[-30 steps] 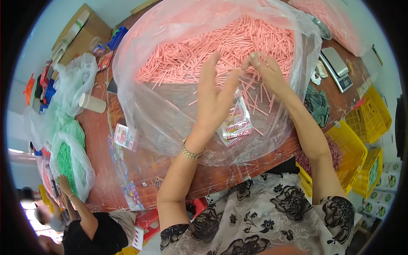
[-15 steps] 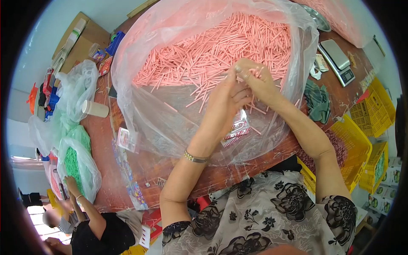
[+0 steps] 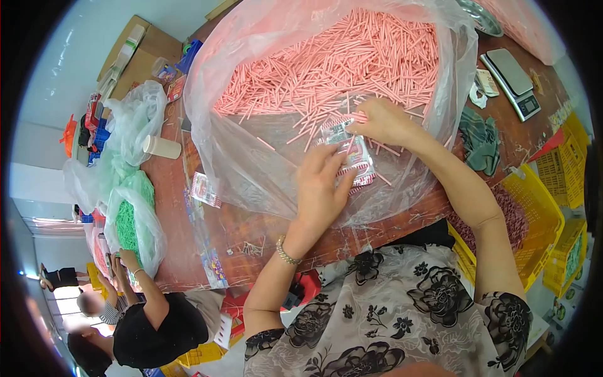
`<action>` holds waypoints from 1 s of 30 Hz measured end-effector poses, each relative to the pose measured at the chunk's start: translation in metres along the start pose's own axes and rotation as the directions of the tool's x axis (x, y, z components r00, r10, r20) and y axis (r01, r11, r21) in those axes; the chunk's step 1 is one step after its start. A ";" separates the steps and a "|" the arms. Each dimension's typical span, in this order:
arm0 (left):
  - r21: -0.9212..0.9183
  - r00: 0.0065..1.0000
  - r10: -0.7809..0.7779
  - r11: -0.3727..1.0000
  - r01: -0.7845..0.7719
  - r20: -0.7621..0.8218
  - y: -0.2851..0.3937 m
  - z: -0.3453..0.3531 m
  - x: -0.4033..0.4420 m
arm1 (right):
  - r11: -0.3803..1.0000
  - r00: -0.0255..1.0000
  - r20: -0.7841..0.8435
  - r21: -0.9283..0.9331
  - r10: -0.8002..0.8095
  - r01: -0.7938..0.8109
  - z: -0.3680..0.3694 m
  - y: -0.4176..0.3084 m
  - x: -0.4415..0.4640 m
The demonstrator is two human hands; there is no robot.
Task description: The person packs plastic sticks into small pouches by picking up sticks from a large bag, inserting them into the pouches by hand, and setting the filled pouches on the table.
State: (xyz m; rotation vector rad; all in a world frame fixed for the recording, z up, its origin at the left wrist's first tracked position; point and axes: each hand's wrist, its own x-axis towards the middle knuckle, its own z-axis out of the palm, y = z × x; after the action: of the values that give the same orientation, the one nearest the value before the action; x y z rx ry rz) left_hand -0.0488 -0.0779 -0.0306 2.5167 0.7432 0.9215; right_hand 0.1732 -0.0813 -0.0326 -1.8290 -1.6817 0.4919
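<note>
My right hand (image 3: 386, 122) is closed around a few pink sticks (image 3: 359, 117), whose ends poke out by its fingertips. Just left of those fingertips is a small clear packet (image 3: 336, 131) with a red-and-white striped edge. More such packets (image 3: 359, 164) lie below it on the plastic. My left hand (image 3: 321, 185) reaches over them with its fingers and thumb apart, the fingertips at the packets' left edge; whether it grips one is hard to see. A large clear plastic bag (image 3: 245, 176) spreads around both hands, and a heap of pink sticks (image 3: 333, 60) fills its far part.
At the right are a digital scale (image 3: 512, 78), a green cloth (image 3: 478, 141) and a yellow crate (image 3: 543, 220). To the left stand a white cup (image 3: 162, 147), another packet (image 3: 205, 190) and a bag of green sticks (image 3: 129, 223). Other people (image 3: 160, 330) work at lower left.
My hands were together over the heap and have parted. My left hand has come down to the packets; my right hand stays near the heap with sticks. The view has shifted slightly.
</note>
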 end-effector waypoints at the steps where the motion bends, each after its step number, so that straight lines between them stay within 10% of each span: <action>1: 0.061 1.000 0.030 0.998 -0.030 0.005 0.003 0.002 -0.001 | 0.998 0.999 0.013 0.048 -0.033 0.032 0.002 0.006 0.003; 12: 0.177 0.993 0.115 0.977 -0.119 0.036 0.001 0.000 -0.001 | 0.966 0.971 -0.167 -0.220 -0.171 0.133 -0.032 0.003 0.003; 18: -0.201 0.949 -0.183 0.970 0.133 -0.258 -0.001 -0.011 0.032 | 0.863 0.981 -0.016 0.473 -0.193 0.177 -0.067 0.010 0.010; 23: -0.808 0.857 -0.512 0.482 0.339 0.054 0.015 -0.001 0.060 | 0.760 0.984 0.046 0.643 -0.169 0.101 -0.057 -0.014 0.002; 30: -0.836 0.836 -0.543 0.422 0.349 0.075 0.003 0.005 0.053 | 0.746 0.987 -0.109 0.645 -0.121 0.163 -0.059 -0.003 0.007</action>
State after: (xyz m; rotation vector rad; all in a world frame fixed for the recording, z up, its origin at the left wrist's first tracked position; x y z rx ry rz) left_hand -0.0104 -0.0501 -0.0072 1.2791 0.7435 1.0105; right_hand 0.2095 -0.0851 0.0141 -1.1743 -1.3485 0.8270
